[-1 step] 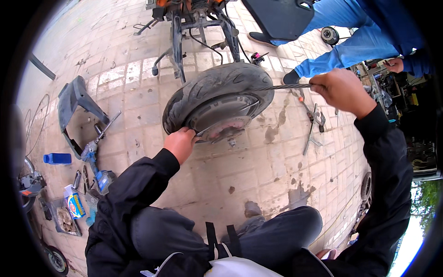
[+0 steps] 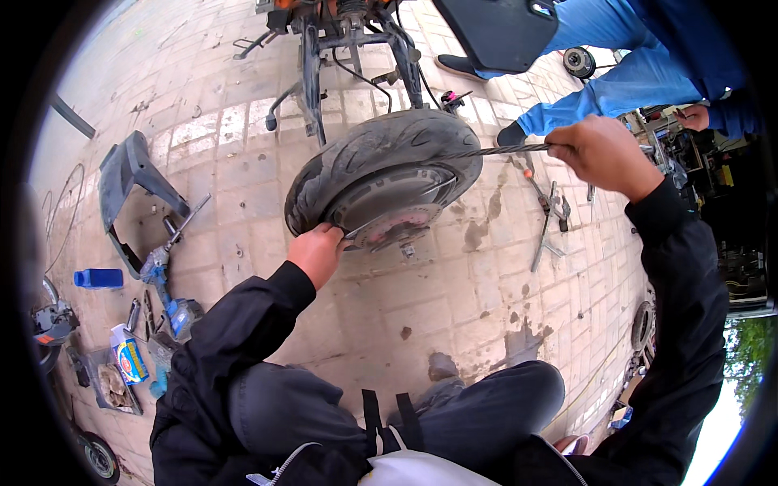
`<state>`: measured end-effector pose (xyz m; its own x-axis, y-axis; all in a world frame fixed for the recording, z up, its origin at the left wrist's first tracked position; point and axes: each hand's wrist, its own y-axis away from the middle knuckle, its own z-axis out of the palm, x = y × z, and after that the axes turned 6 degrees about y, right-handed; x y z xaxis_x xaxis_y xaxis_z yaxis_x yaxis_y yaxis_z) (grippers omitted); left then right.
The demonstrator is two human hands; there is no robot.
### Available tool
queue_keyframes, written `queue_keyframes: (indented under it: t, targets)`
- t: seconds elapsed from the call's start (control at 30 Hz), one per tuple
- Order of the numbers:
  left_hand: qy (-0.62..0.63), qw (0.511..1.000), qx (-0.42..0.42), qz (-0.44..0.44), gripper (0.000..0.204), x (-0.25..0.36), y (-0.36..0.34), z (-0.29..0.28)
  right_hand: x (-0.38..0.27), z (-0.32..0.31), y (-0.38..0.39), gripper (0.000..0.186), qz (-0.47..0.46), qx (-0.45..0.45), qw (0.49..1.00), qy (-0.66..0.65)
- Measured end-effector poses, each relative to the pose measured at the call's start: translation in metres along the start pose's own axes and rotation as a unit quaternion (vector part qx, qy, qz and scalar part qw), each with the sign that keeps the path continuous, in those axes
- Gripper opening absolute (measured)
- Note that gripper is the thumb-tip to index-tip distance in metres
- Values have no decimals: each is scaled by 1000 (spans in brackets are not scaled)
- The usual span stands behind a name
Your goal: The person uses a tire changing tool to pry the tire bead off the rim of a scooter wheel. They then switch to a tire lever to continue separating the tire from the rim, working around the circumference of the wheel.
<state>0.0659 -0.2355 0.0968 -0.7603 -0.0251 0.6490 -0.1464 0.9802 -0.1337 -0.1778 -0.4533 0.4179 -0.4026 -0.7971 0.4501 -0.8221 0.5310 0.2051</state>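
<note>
A black tyre [image 2: 365, 154] on a dark wheel hub [image 2: 387, 196] leans tilted on the paving in front of me, with a reddish-stained brake disc [image 2: 401, 227] facing me. My right hand [image 2: 608, 158] is closed round the outer end of a dark twisted metal rod [image 2: 510, 149]. The rod runs nearly level, its other end at the tyre's right edge; whether its tip sits under the bead cannot be seen. At the wheel's lower left, my left hand [image 2: 314, 257] is closed against the tyre and rim; whatever is between its fingers is hidden.
A motorcycle frame [image 2: 350, 49] stands behind the wheel. To the left lie a grey plastic fairing [image 2: 138, 174], a blue power tool [image 2: 166, 287] and a blue bottle [image 2: 99, 279]. Hand tools [image 2: 547, 211] lie right of the wheel. Another person in blue trousers [image 2: 600, 97] stands far right.
My right hand has shifted very slightly to the right, still on the rod. The wheel and my left hand stay in place.
</note>
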Motion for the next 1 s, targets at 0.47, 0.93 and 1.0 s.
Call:
queue_keyframes:
  t: [0.47,0.93,1.0]
  targets:
    - [6,999,40,11,13,-3,3,-4,-114,36,48,5,162,88,978,101]
    - [25,998,56,8,11,3,2,4,-263,153,82,25,386,216,790,-425]
    - [29,997,64,13,12,0,5,2,-290,165,70,27,411,203,727,-511]
